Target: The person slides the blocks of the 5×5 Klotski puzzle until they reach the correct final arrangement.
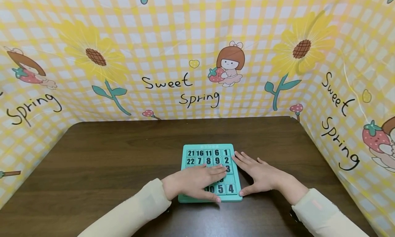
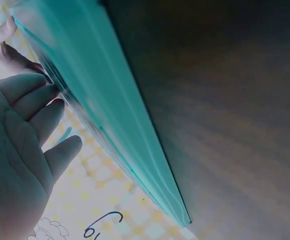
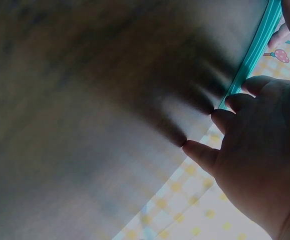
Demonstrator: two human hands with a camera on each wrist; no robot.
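A turquoise sliding number puzzle [image 1: 209, 148] lies flat on the dark wooden table. Its black-numbered tiles show 21, 16, 11, 6 and 1 along the far row. My left hand [image 1: 197, 180] is spread over the middle and near part, hiding several tiles; its fingertips reach the tile with 3. In the left wrist view the fingers [image 2: 34, 107] are nearly straight above the turquoise side wall. Along the frame's right side, my right hand [image 1: 262, 175] rests with extended fingers. Its thumb touches the near right corner, and in the right wrist view the fingertips meet the table by the turquoise edge [image 3: 252, 57].
The brown table [image 1: 123, 151] extends around the puzzle on both sides and behind. A yellow checked cloth [image 1: 172, 41] with printed flowers and lettering hangs behind the table and along its left and right sides.
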